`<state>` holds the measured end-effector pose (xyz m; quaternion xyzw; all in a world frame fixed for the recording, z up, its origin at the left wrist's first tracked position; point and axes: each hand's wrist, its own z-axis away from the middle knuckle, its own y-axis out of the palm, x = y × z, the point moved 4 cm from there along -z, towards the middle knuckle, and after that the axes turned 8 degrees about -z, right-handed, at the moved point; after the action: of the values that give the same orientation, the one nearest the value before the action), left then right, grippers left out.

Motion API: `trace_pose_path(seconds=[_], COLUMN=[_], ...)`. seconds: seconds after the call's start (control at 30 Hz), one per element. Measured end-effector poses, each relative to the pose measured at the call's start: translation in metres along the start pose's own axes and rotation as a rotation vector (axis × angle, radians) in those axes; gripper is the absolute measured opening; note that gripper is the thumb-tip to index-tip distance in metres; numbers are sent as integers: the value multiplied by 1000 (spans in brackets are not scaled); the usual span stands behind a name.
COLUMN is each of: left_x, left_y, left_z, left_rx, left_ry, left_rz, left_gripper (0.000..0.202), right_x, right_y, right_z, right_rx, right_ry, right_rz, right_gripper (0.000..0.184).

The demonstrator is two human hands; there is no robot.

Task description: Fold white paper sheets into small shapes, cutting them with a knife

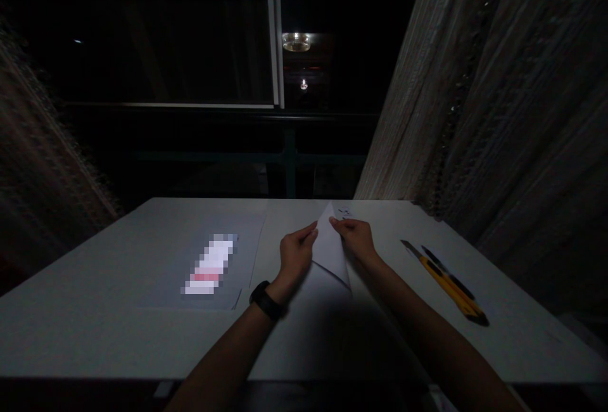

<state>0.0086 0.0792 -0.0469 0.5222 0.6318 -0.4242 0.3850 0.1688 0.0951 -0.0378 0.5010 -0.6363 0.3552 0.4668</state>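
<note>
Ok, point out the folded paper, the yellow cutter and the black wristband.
Folded paper point(329, 247): head view, middle of its white face.
Yellow cutter point(445, 284): head view, middle of the handle.
Black wristband point(266, 301): head view, its dark outer side.
</note>
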Motion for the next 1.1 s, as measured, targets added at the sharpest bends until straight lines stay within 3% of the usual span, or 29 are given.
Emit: trace_pose_path(seconds=[0.3,0.47,0.73,0.97,1.1], left_x=[-5,-3,-10,-10,-9], left_y=[1,-3,-6,-5,-7], left_z=[-1,-3,-5,-7,-8], left_rx=[50,-15,-9,71,25], left_ry=[27,6,-68,-166,-102], left_rz=[9,14,126,218,168], left_gripper=[34,32,29,37,29], right_x=[4,5,7,7,5], right_y=[0,7,9,9,11], right_z=[1,7,10,10,12], right_rx=[-10,107,102,131,140], right_ry=[-17,56,112,90,94], right_rz=[-16,-110,-152,-93,-92], right_gripper=[38,42,42,44,43])
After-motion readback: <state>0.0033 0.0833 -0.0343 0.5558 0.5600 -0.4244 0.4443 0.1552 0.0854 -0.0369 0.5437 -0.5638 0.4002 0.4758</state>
